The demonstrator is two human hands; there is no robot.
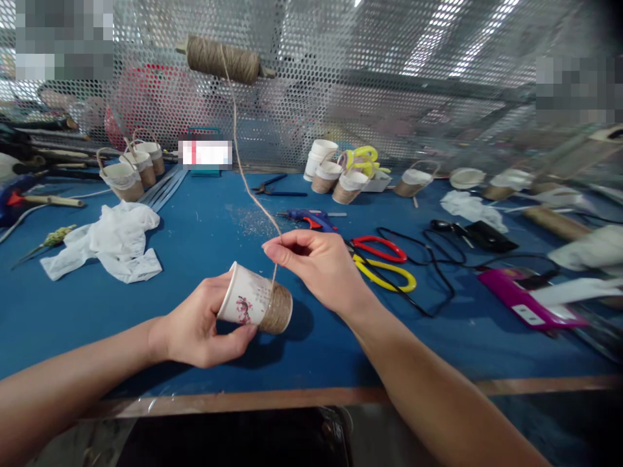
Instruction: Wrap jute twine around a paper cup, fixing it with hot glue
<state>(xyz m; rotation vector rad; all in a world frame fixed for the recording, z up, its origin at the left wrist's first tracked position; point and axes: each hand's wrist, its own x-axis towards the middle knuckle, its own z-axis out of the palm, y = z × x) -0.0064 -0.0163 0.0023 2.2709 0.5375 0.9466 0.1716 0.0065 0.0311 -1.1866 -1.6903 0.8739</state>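
Observation:
A white paper cup with a printed pink blossom branch lies tilted in my left hand, its mouth toward the left. Twine is wound round the lower part of the cup. My left fingers and thumb grip the cup's sides. From the winding, a strand of twine runs up through my right hand, pinched between thumb and fingertips. That strand leads on to a twine spool mounted on the perforated metal screen at the back.
Behind my right hand lie a blue glue gun, scissors with red and yellow handles and pliers. Twine-wrapped cups stand at the back left, others behind the glue gun. White lace lies left, a purple power strip right.

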